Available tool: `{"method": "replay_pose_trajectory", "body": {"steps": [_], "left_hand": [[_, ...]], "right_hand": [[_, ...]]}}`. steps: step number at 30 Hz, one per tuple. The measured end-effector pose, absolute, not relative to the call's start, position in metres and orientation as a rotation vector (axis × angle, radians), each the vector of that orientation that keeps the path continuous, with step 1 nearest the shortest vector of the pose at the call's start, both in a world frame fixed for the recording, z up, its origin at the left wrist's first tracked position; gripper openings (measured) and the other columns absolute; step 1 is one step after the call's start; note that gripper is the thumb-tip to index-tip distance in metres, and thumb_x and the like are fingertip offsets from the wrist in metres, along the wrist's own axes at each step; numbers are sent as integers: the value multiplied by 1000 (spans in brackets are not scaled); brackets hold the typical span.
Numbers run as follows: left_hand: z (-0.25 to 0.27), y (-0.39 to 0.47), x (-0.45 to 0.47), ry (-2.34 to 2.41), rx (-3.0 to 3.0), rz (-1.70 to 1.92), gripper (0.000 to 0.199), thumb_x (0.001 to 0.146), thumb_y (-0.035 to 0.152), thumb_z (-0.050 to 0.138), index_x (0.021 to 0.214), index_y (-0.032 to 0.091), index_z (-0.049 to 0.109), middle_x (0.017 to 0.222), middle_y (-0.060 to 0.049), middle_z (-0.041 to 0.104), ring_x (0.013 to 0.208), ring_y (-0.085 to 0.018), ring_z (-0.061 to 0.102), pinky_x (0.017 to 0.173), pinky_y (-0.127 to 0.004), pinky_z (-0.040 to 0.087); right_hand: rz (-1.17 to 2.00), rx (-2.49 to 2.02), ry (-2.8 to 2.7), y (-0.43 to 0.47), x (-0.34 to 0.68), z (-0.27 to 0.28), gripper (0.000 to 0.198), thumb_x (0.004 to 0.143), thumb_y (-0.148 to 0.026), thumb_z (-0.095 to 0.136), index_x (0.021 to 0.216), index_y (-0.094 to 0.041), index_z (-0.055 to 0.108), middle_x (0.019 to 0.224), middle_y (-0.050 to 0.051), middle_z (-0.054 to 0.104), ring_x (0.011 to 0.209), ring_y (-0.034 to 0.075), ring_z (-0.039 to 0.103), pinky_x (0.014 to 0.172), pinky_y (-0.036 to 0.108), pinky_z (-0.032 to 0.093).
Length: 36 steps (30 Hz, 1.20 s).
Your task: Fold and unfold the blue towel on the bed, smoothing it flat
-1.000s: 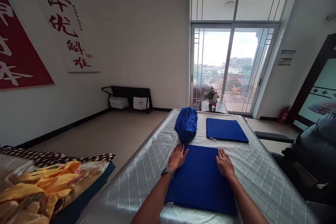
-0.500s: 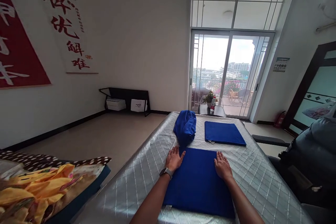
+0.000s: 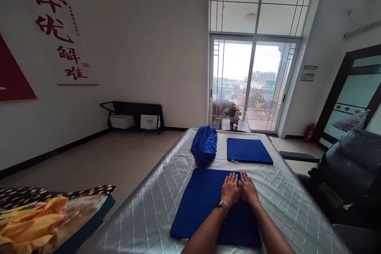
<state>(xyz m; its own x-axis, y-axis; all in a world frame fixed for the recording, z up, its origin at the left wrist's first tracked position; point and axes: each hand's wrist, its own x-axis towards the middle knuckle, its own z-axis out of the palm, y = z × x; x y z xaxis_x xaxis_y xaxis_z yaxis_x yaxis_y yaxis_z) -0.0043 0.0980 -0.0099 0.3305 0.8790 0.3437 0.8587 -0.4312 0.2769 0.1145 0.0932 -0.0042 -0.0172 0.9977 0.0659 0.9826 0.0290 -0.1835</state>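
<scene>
A folded blue cloth (image 3: 199,206) lies flat in front of me on a silver quilted table cover (image 3: 149,202). On its upper right part, my left hand (image 3: 231,188) rests palm down with fingers stretched out; a watch is on that wrist. My right hand (image 3: 249,188) lies right beside it, also flat, at the cloth's right edge. Just past the far left corner sits a crumpled blue cloth (image 3: 204,147). Another neatly folded blue cloth (image 3: 249,151) lies farther back on the right, with a small white tag at its near edge.
A bed or cushion with yellow and spotted fabric (image 3: 38,222) is at the lower left. To the right stands a dark armchair (image 3: 351,174). Beyond the table are a small table with a plant (image 3: 232,112) and a bottle (image 3: 236,118), then a glass sliding door (image 3: 232,71).
My left hand has moved right across the cloth, from its left edge to beside my right hand. The view has turned slightly to the right.
</scene>
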Motion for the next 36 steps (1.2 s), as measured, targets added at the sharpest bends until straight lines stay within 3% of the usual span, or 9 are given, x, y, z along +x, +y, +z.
{"method": "replay_pose_trajectory", "body": {"steps": [9,16,21,26,29,32,34,36], "left_hand": [[-18,112,-135,1943,2382,675,66,103,51,31,149,6,47,155,-20,46,145,-34,40,121,-52,31],[-26,119,-213,2128,2305,584,61,102,50,29,147,13,51,154,-16,48,147,-30,39,121,-50,28],[-15,110,-208,2215,2265,726,62,101,47,29,140,7,56,149,-21,53,144,-31,42,121,-51,29],[5,74,-215,2051,2397,965,50,100,45,35,130,16,64,143,-14,61,140,-30,48,117,-50,38],[6,37,-222,1781,2531,987,37,97,38,46,124,24,67,142,-9,61,136,-27,53,114,-45,45],[-7,1,-227,1525,2674,999,38,91,31,58,127,34,64,145,-3,60,134,-27,55,110,-43,50],[-19,-17,-228,1369,2786,982,48,86,30,65,134,38,60,147,-2,59,133,-27,56,107,-41,53],[-31,-29,-231,1240,2881,950,53,82,33,70,134,37,61,144,-4,61,128,-27,61,103,-37,56]], "right_hand": [[124,-2078,-2075,96,111,-6,64,101,-38,22,160,-12,24,167,8,20,155,21,15,125,40,11],[70,-2032,-2103,94,112,-8,62,101,-33,22,160,-13,22,166,10,22,155,21,15,125,43,13],[75,-2054,-2090,88,108,-1,62,100,-33,26,157,-11,31,165,11,27,154,21,18,125,42,14],[-107,-1924,-2005,67,101,24,56,96,-24,32,148,-16,51,159,10,42,151,28,30,125,48,15],[-235,-1708,-2051,43,101,34,50,95,-17,34,135,-20,63,149,11,55,142,30,44,121,48,28],[-222,-1551,-2110,6,107,24,41,93,-12,38,113,-25,71,129,8,68,117,26,64,102,39,49],[-144,-1494,-2170,-21,116,9,34,94,-12,41,96,-27,71,109,5,72,98,20,69,87,31,54],[-37,-1470,-2248,-46,128,-9,26,91,-12,49,90,-27,70,98,2,71,90,17,69,81,26,53]]}}
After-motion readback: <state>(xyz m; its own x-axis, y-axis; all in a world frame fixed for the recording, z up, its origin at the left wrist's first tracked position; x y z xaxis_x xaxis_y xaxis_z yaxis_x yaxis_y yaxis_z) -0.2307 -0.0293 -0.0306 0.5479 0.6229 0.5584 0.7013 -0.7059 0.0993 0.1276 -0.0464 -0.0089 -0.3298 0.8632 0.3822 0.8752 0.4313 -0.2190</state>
